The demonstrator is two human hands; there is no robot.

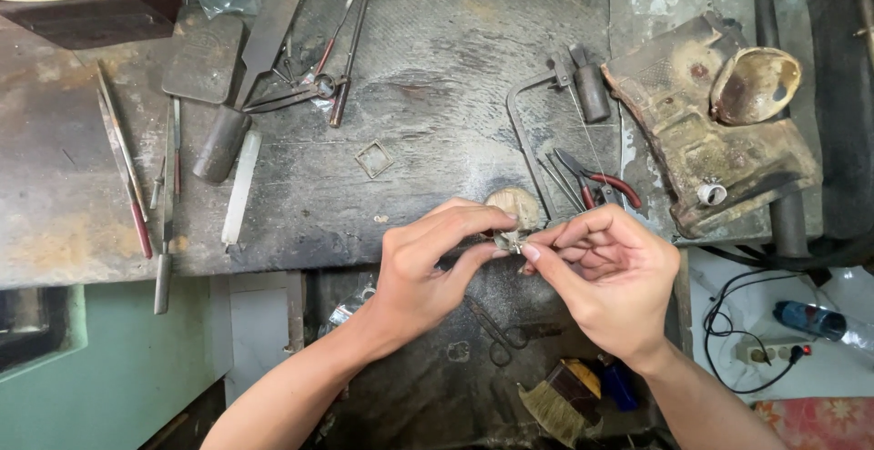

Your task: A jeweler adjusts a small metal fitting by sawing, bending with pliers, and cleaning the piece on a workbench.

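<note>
Left hand point(428, 263): bare forearm rising from lower left, wrist bent, thumb and forefinger pinched in a closed grip. Right hand point(605, 273): forearm from lower right, fingers curled, thumb and forefinger pinched, tips meeting the left's.

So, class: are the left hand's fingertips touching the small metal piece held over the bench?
Touching. The head view shows the left hand pinching the small metal piece between thumb and forefinger, with the right hand gripping it from the other side.

jeweller's saw point(537, 131), red-handled pliers point(601, 182), square wire frame point(373, 159), brush point(557, 404)
</note>
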